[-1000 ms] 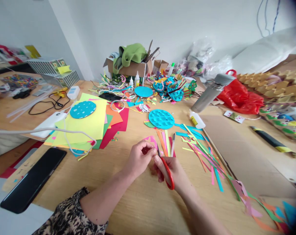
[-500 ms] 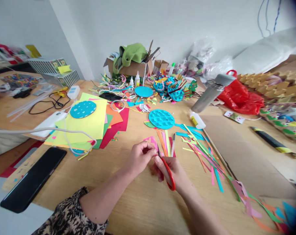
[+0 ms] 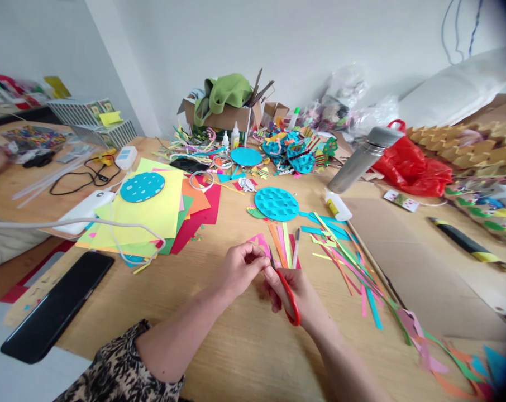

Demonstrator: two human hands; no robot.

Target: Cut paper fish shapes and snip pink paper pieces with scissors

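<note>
Over a pale wooden table [image 3: 236, 352] by a white wall [image 3: 311, 44], the right hand [image 3: 304, 290] grips red-handled scissors [image 3: 294, 310]; the left hand [image 3: 241, 269] is pinched together; both barely moved.

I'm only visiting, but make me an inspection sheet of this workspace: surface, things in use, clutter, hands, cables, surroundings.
Surface: wooden table, bearing craft materials.
Things in use: red-handled scissors in the right hand; a blue oval lies beyond the hands.
Clutter: paper strips to the right; coloured sheets and a black phone to the left.
Hands: left hand pinched near the blades, anything held too small to tell; right hand around the handles.
Cables: white cable crossing the sheets; black cable behind.
Surroundings: pale wall; another person's arm at the left edge.
</note>
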